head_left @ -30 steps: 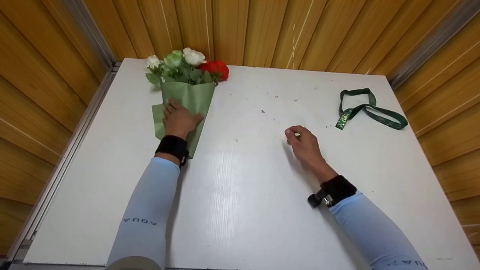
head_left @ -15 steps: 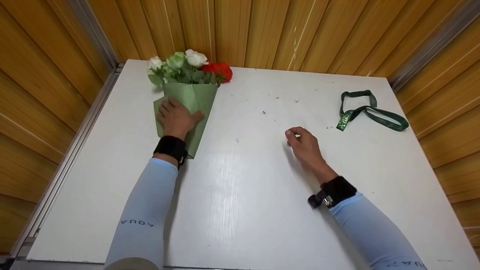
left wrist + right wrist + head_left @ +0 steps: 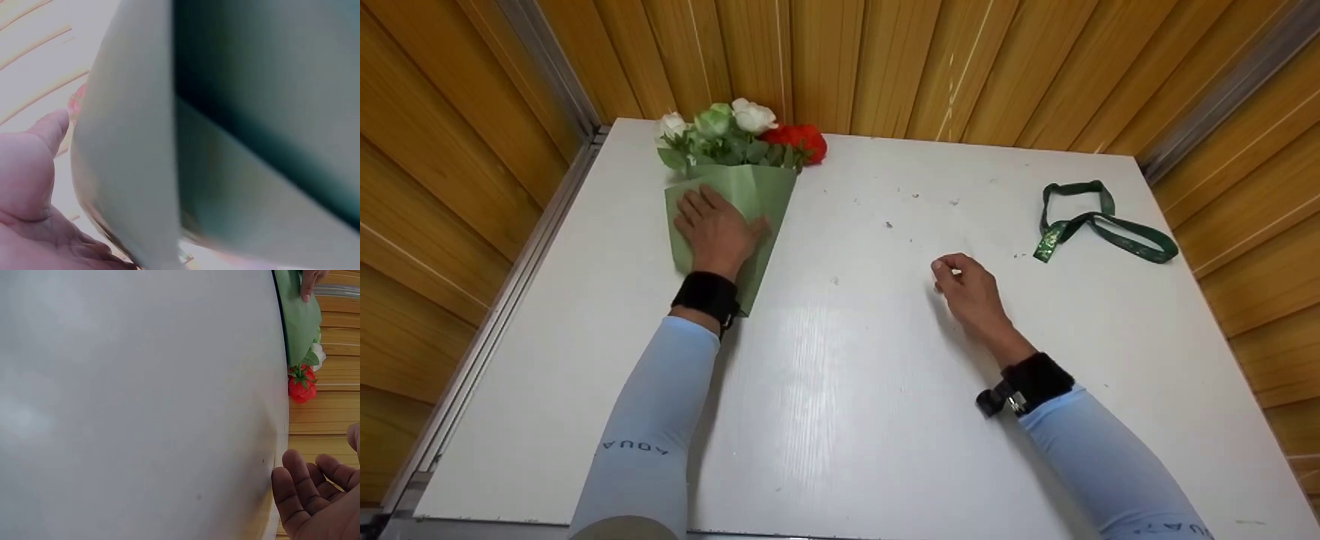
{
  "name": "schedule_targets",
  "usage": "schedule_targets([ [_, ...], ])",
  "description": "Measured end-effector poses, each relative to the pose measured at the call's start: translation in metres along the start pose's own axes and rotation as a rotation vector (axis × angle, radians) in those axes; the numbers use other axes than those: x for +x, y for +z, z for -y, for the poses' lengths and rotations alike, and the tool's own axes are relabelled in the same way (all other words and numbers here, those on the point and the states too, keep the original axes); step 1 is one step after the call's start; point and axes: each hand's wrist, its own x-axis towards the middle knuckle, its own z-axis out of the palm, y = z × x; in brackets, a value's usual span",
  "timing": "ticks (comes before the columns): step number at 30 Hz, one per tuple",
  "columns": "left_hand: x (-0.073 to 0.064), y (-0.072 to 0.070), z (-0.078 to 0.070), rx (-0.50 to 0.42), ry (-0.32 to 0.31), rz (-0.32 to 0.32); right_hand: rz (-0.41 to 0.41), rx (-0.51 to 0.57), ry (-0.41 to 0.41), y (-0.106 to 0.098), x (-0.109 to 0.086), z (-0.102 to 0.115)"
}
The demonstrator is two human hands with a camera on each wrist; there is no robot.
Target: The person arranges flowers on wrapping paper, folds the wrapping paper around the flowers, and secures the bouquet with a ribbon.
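A bouquet of white, pale green and red flowers point(image 3: 716, 124) lies at the back left of the white table. Green wrapping paper point(image 3: 769, 195) surrounds its stems and narrows toward the front. My left hand point(image 3: 718, 232) rests on the paper with fingers spread, pressing its left flap across the front. In the left wrist view, the paper point(image 3: 124, 129) fills most of the picture beside the thumb and palm. My right hand point(image 3: 971, 292) stays over the table, right of the middle, fingers loosely bent and holding nothing. The right wrist view shows those relaxed fingers point(image 3: 292, 486) away from the bouquet.
A dark green ribbon point(image 3: 1132, 238) lies looped at the right side of the table point(image 3: 847, 420). Small specks are scattered around the middle. Wood-patterned walls point(image 3: 885, 67) stand behind and at both sides, with metal rails along the corners.
My left hand has brought the paper's left flap up and over the wrap, and its fingers have shifted slightly. The right hand has stayed almost still.
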Motion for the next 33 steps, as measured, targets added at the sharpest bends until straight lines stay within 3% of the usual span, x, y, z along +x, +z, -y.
schedule_targets([
  [16, -0.005, -0.001, -0.009, 0.045, 0.047, -0.012, -0.007, 0.016, -0.004, 0.002, -0.001, -0.005],
  [22, -0.007, -0.01, 0.013, -0.003, -0.009, 0.101, -0.007, 0.001, -0.03, 0.003, -0.001, -0.004],
  [25, -0.009, -0.015, 0.028, -0.032, -0.007, 0.157, -0.012, -0.004, -0.029, 0.002, -0.001, -0.003],
  [30, -0.018, -0.018, 0.046, -0.067, 0.075, 0.129, -0.007, -0.002, -0.014, 0.001, -0.001, -0.002],
  [33, -0.028, -0.02, 0.052, -0.088, 0.084, 0.137, -0.002, 0.007, -0.011, 0.0, -0.001, -0.001],
])
